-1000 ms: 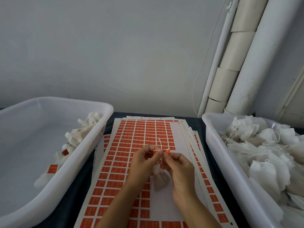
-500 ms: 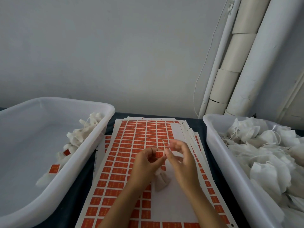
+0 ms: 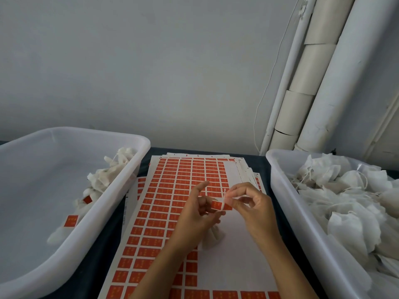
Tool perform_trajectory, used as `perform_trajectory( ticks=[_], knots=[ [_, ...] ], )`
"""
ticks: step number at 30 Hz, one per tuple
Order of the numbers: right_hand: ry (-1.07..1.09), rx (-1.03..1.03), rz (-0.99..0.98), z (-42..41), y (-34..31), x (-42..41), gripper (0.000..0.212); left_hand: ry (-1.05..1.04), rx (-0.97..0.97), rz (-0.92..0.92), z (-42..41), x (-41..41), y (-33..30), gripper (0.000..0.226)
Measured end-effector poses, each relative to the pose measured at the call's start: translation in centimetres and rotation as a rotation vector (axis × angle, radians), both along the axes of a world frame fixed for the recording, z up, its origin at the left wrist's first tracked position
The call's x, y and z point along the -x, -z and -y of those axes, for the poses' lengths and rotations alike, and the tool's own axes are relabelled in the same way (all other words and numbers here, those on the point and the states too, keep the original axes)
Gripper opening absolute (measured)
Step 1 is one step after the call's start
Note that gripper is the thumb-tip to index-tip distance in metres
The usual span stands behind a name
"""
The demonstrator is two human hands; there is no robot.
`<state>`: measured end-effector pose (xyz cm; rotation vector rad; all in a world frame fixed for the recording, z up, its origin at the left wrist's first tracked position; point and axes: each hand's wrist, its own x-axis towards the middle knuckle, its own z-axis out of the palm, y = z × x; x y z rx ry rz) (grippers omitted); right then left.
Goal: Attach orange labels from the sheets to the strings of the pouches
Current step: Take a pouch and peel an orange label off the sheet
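Note:
A stack of sheets (image 3: 164, 212) with orange labels lies on the dark table between two bins. Above it my left hand (image 3: 197, 214) holds one orange label (image 3: 217, 205) in its curled fingers, with the index finger sticking out straight. My right hand (image 3: 252, 205) pinches the white string (image 3: 225, 194) of a pouch just above that label. The white pouch (image 3: 212, 235) sits below my left hand on the bare part of the top sheet, partly hidden by the hand.
A white bin (image 3: 302, 212) on the right is heaped with white pouches (image 3: 345, 201). The white bin (image 3: 121, 190) on the left holds several pouches with orange labels (image 3: 71, 221) along its right wall. White pipes (image 3: 313, 83) stand at the back right.
My hands have moved slightly apart. The right hand has drawn the string up and to the right, and my left index finger has straightened out.

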<state>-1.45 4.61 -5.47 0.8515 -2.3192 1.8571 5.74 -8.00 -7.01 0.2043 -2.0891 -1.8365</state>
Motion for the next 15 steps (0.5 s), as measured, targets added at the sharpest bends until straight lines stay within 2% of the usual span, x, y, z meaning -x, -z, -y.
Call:
perform_trajectory(
  ticks=[3, 6, 9, 12, 15],
  knots=[
    [0.009, -0.1, -0.007, -0.1, -0.1, 0.2, 0.029, -0.002, 0.023, -0.003, -0.1, 0.0, 0.0, 0.076],
    [-0.004, -0.193, -0.059, 0.0, 0.0, 0.2, 0.018, -0.018, 0.073, -0.033, 0.0, 0.0, 0.0, 0.075],
    [0.009, -0.201, -0.109, -0.1, 0.1, 0.2, 0.01, 0.006, 0.067, -0.041, 0.0, -0.1, 0.0, 0.071],
    [-0.001, -0.141, -0.141, -0.7, -0.1, 0.4, 0.01, 0.008, -0.057, -0.058, 0.4, -0.1, 0.1, 0.052],
    [-0.063, -0.046, -0.155, -1.1, -0.4, 0.4, 0.009, -0.012, -0.129, 0.023, 0.8, -0.1, 0.0, 0.02]
  ],
)
